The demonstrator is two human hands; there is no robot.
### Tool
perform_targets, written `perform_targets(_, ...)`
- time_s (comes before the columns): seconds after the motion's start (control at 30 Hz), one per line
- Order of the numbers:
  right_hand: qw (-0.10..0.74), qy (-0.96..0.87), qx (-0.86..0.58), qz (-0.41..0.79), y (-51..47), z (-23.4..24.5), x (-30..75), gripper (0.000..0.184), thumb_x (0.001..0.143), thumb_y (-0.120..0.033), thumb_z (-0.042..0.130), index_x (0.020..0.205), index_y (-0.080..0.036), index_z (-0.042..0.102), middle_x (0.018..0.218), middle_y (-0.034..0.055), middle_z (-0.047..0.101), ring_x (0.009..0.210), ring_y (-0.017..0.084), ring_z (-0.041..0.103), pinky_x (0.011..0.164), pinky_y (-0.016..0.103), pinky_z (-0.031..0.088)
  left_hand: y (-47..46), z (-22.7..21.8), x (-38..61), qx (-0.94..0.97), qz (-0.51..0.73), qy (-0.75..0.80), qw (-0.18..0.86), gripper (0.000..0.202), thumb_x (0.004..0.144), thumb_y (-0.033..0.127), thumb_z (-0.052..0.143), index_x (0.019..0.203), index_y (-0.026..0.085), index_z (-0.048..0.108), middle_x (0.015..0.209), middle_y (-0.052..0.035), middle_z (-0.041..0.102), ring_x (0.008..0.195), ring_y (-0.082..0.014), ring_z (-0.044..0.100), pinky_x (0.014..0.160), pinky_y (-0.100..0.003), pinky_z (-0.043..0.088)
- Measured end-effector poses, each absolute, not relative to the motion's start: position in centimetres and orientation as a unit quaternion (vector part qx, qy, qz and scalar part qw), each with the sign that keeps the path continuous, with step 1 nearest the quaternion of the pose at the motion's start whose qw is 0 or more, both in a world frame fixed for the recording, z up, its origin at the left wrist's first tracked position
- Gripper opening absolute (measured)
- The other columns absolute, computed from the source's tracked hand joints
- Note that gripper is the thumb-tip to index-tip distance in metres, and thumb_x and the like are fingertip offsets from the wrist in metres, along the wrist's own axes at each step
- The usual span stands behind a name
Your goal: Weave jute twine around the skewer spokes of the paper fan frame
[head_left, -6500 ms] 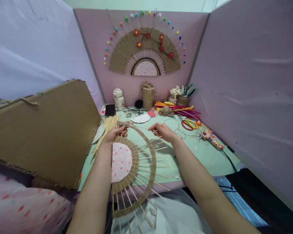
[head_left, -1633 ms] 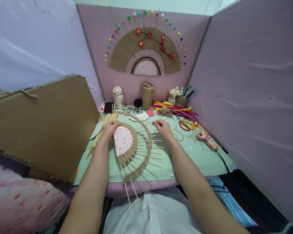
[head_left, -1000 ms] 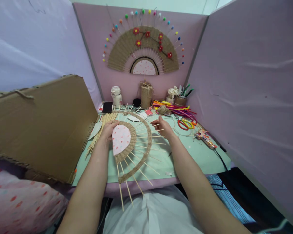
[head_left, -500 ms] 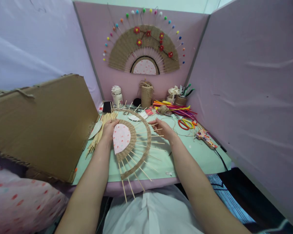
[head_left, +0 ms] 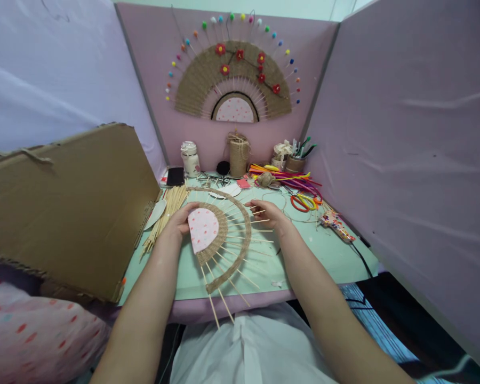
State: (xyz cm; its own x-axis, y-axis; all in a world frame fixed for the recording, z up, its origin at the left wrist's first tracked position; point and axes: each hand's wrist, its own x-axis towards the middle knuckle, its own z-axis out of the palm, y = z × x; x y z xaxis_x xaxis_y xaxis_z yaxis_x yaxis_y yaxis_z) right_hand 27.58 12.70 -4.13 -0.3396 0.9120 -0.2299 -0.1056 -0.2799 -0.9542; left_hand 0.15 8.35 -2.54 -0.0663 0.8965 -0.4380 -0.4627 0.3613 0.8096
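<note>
A half-made fan [head_left: 222, 234] is held up over the table: a half disc faced with pink spotted cloth, rows of woven twine around it, thin sticks fanning out, and an outer twine band across them. My left hand [head_left: 182, 217] grips it by the left, straight side of the half disc, the fingers partly hidden behind it. On the right, my right hand [head_left: 266, 213] is closed around stick ends just outside the outer band. A bundle of loose pale sticks [head_left: 166, 218] lies beside my left hand.
A finished fan with red flowers [head_left: 260, 69] hangs on the back wall. A cardboard sheet [head_left: 72, 208] stands at left. Behind lie a twine roll [head_left: 239, 154], a white bottle [head_left: 190, 160] and pipe cleaners [head_left: 292, 178]. Scissors [head_left: 300, 202] and a patterned glue gun [head_left: 336, 225] lie at right.
The half-made fan has shifted slightly right and tilted, its outer band's upper end now lower. My left hand has moved a little with it; my right hand stays at the stick ends.
</note>
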Motion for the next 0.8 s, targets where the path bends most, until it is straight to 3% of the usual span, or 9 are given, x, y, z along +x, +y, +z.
perform_targets(0.23,0.390,-0.462,-0.450,0.658,12.9,-4.1,27.9,0.020,0.074,-0.033,0.056,0.077,-0.017,0.068,0.056,-0.0002,0.045,0.049,0.010,0.035,0.043,0.022,0.030,7.9,-2.3,0.1,0.224,0.541,0.482,0.651,0.004,0.068,0.015,0.065,0.070,0.015,0.062,0.064,-0.0048,0.068,0.058,-0.0181,0.066,0.064,-0.032,0.057)
perform_targets(0.4,0.388,-0.470,-0.466,0.642,12.9,-4.0,27.8,0.020,0.073,-0.034,0.056,0.081,-0.019,0.067,0.057,-0.0014,0.043,0.048,0.009,0.034,0.044,0.022,0.032,7.8,-1.9,0.1,0.241,0.562,0.455,0.647,0.018,0.073,0.022,0.062,0.086,0.011,0.064,0.075,-0.0107,0.071,0.078,-0.0264,0.070,0.071,-0.039,0.057)
perform_targets(0.63,0.448,-0.493,-0.468,0.582,13.0,-4.4,27.6,0.026,0.065,-0.039,0.065,0.078,-0.017,0.068,0.057,-0.0015,0.047,0.048,0.008,0.034,0.042,0.022,0.024,7.8,-2.9,0.4,0.292,0.545,0.461,0.636,0.029,0.065,0.006,0.065,0.094,0.009,0.065,0.083,-0.0138,0.072,0.083,-0.0277,0.069,0.076,-0.039,0.056)
perform_targets(0.8,0.473,-0.585,-0.491,0.440,12.8,-4.6,27.5,0.031,0.066,-0.043,0.064,0.080,-0.016,0.069,0.071,0.0020,0.062,0.062,0.012,0.049,0.056,0.024,0.036,8.2,-3.0,-0.1,0.279,0.559,0.480,0.616,0.030,0.065,0.004,0.063,0.094,0.011,0.062,0.080,-0.0118,0.072,0.078,-0.0264,0.070,0.073,-0.040,0.057)
